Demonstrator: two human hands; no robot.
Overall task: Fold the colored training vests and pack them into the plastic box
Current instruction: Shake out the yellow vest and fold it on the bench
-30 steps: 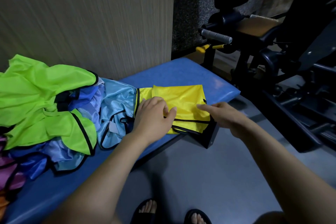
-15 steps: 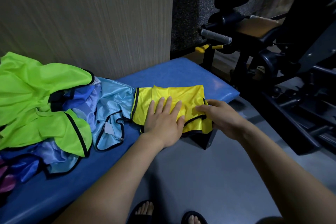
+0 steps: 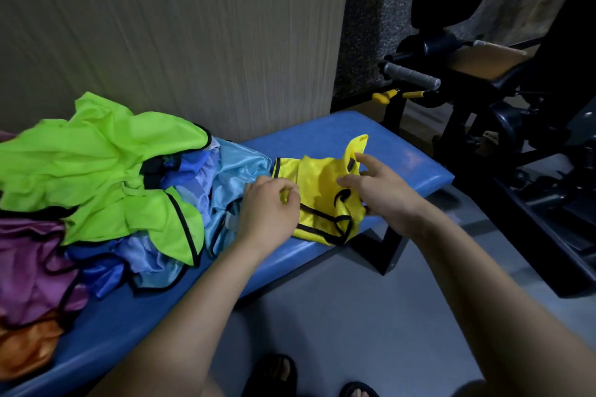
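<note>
A yellow vest with black trim [image 3: 319,190] lies partly folded on the right part of the blue padded bench [image 3: 403,151]. My left hand [image 3: 269,209] pinches its left edge with curled fingers. My right hand [image 3: 380,190] grips the vest's right side and lifts a flap of it off the bench. A heap of unfolded vests covers the bench's left part: lime green [image 3: 106,167], light blue [image 3: 235,171], purple [image 3: 29,261] and orange [image 3: 25,348]. No plastic box is in view.
A ribbed beige wall [image 3: 193,42] stands right behind the bench. Black gym machinery [image 3: 503,100] with a grey handle [image 3: 409,74] fills the right side. Grey floor [image 3: 354,316] lies in front, with my sandalled feet [image 3: 274,374] at the bottom edge.
My left hand has gone from pressing flat on the yellow vest to pinching its left edge. My right hand has lifted the vest's right side up and leftward.
</note>
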